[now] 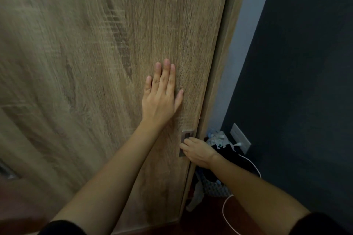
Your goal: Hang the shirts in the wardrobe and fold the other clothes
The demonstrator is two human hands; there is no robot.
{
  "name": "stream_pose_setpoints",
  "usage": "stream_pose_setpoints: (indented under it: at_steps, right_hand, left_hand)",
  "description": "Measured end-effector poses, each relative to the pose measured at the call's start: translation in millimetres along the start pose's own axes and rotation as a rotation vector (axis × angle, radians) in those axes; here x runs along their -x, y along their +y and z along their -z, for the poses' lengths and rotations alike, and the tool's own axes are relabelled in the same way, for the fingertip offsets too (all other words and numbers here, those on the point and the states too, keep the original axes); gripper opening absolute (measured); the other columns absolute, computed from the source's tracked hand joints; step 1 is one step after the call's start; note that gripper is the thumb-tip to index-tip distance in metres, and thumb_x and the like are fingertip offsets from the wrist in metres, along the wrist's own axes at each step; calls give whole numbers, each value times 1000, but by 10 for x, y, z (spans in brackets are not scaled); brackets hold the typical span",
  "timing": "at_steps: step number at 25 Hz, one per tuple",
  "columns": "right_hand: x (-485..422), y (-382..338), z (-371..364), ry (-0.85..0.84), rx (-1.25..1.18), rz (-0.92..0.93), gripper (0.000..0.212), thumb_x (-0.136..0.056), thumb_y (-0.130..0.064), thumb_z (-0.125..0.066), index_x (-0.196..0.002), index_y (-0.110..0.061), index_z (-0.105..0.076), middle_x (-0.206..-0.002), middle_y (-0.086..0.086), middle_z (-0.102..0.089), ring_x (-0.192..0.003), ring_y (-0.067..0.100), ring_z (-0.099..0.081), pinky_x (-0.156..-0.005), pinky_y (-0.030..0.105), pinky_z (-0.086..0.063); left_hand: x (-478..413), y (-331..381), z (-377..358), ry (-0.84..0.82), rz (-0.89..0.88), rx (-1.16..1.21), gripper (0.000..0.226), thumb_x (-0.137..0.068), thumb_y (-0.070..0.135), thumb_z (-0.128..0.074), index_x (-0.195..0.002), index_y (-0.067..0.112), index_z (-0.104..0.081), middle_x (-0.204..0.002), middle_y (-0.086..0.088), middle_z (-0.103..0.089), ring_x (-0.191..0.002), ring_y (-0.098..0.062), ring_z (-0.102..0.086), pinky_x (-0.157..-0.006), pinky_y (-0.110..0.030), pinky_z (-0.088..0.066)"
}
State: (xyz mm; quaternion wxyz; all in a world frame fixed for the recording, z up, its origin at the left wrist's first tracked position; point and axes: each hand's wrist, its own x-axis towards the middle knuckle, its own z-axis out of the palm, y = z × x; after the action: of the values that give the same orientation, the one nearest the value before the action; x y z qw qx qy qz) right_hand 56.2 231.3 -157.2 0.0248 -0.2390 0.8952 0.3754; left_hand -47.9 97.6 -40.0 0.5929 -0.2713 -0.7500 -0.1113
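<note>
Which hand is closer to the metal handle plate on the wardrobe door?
Right. The right hand has its fingers on the metal handle plate at the door's edge. The left hand lies flat and open on the wardrobe door, above the plate.

The wardrobe door [95, 63] blocks the whole front; right of it, a narrow gap is crowded by a clothes-filled basket [215, 185].
</note>
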Motion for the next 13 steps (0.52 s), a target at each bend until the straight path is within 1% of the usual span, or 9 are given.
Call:
stream_pose_setpoints:
  at_steps: [2,4,5,6,8,9,10,11,13]
  right_hand:
    - [15,23,-25,-9,-5,23,18,-79,-35,-65,-89,-23,-73,-93,-7,-62,-83,14,-56,-81,25,-47]
    - [31,46,-32,23,-27,-15,17,-70,-38,-72,-80,-25,-74,-85,-9,-63,-77,12,-57,-77,24,-48]
    - [36,53,-7,11,-36,-31,17,-72,-38,-71,-83,-25,-74,-88,-9,-63,-79,13,-57,-79,24,-48]
    - [51,20,26,-8,-49,-37,20,-79,-35,-65,-92,-23,-73,-97,-6,-62,-87,14,-57,-86,25,-46]
    - [43,-37,65,-11,-52,-84,32,-95,-21,-43,-120,-8,-60,-123,6,-52,-111,25,-48,-104,33,-34]
    - [25,-42,105,-33,-44,-72,35,-98,-15,-36,-127,-2,-51,-130,12,-45,-117,29,-41,-108,36,-28]
    - [33,-68,189,-48,-125,-110,36,-97,-13,-36,-128,0,-49,-130,15,-44,-118,31,-40,-108,36,-27]
    - [37,-94,293,-12,-176,-162,32,-94,-14,-45,-121,0,-56,-123,15,-50,-112,29,-47,-103,32,-34]
    - [42,-136,452,130,-294,-249,23,-69,-25,-75,-83,-8,-70,-86,7,-63,-78,19,-60,-73,22,-49]
  left_hand:
    - [-16,43,13,2,-4,7,73,-95,45,-38,-148,6,-5,-157,-8,13,-144,-19,11,-116,-34,6]
    - [-24,87,34,-10,-4,0,70,-94,43,-41,-146,5,-14,-157,-13,-16,-144,-20,2,-115,-36,-2]
    - [-32,96,62,-23,-2,6,68,-94,43,-42,-146,5,-18,-152,-14,-29,-144,-21,-1,-114,-36,-6]
    - [-31,100,100,-47,3,17,67,-94,42,-42,-145,4,-20,-149,-14,-35,-145,-22,-4,-113,-37,-9]
    - [-63,101,204,-101,14,82,66,-92,41,-43,-144,3,-26,-148,-15,-37,-143,-23,-17,-114,-38,-18]
    - [-114,75,293,-134,-4,108,65,-91,40,-42,-143,2,-30,-148,-15,-37,-141,-24,-24,-113,-39,-22]
    - [-130,37,376,-161,-15,127,65,-91,40,-41,-142,2,-33,-147,-15,-38,-139,-26,-31,-112,-39,-26]
    - [-107,-29,460,-205,-34,132,64,-90,40,-39,-141,2,-35,-147,-14,-39,-137,-26,-35,-110,-39,-28]
    - [81,-229,614,-319,-22,153,64,-90,40,-34,-141,2,-36,-148,-14,-38,-137,-26,-35,-109,-40,-28]
